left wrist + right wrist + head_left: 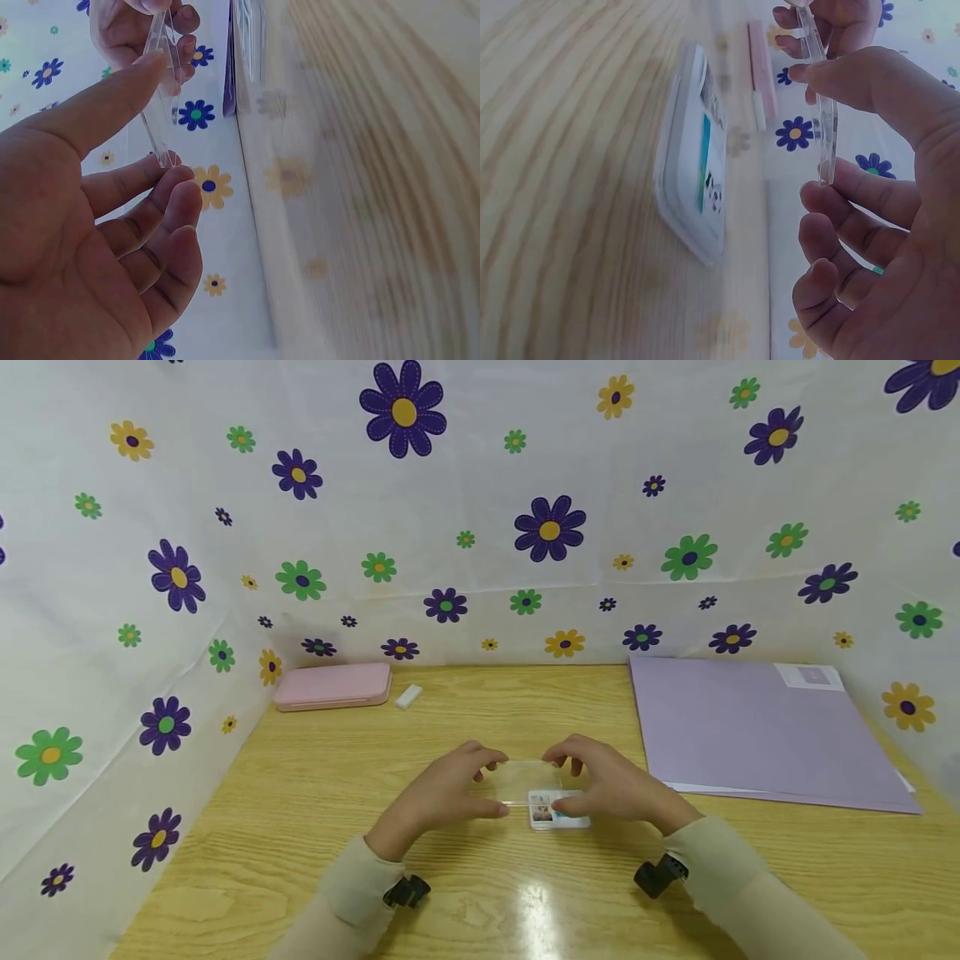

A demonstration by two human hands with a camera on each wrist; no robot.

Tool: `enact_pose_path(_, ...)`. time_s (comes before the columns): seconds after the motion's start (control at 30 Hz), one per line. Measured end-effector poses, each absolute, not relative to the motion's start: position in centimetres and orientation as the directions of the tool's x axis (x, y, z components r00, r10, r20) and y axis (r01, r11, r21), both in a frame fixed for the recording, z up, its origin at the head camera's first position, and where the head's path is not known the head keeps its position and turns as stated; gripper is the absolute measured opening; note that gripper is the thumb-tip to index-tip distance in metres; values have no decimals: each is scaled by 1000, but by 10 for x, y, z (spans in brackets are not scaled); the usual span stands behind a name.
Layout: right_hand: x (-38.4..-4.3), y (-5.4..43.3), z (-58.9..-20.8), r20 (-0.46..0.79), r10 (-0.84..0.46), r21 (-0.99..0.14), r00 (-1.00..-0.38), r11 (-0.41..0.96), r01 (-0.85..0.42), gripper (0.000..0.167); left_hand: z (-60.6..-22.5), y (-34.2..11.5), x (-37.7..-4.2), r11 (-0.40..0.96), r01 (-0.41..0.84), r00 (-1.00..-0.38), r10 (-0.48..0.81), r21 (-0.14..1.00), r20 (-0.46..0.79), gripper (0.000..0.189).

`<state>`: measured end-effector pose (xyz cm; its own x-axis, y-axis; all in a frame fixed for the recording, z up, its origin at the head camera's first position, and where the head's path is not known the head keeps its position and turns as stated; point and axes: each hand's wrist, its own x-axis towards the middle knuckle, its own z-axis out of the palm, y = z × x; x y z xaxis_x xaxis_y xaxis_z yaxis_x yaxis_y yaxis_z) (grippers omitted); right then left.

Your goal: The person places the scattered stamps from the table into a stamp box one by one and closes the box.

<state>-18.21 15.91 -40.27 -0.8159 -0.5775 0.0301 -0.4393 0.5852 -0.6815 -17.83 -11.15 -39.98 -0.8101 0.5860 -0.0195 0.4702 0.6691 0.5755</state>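
Observation:
Between the two hands, a clear plastic lid (pixel 525 781) is held level above the table. My left hand (pixel 453 787) pinches its left side, thumb on the near edge and fingers on the far edge. My right hand (pixel 611 781) grips the right side the same way. Below the lid and slightly right lies a small white case (pixel 562 818) with pictures on its top, partly hidden by the right thumb. In the right wrist view, the white case (pixel 697 165) rests flat on the table, apart from the clear lid (pixel 825 135).
At the back left of the wooden table (pixel 337 827) are a pink case (pixel 333 685) and a white eraser-like block (pixel 408 696). A purple folder (pixel 757 735) with white sheets under it lies on the right. Flowered cloth (pixel 480 485) stands behind and at both sides.

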Motion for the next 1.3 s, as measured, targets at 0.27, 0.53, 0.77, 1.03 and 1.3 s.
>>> enact_pose_path(0.27, -174, 175, -407, 30, -566, -665, -824, 604, -439, 57, -403, -94, -177, 679, 496, -794, 607, 541, -34, 64)
enact_pose_path(0.53, -171, 185, -416, 19, -563, -649, -826, 622, -438, 58, -405, -81, -174, 689, 521, -779, 625, 503, -51, 63)
enact_pose_path(0.77, -170, 190, -421, -15, -551, -651, -835, 639, -410, 58, -407, -73, -173, 720, 534, -779, 623, 444, -73, 64)
enact_pose_path(1.03, -170, 193, -424, -37, -550, -662, -835, 639, -392, 55, -413, -67, -175, 742, 525, -780, 616, 418, -113, 63)
enact_pose_path(1.3, -171, 194, -426, -36, -554, -652, -832, 644, -401, 55, -412, -62, -176, 756, 529, -779, 613, 385, -133, 63)
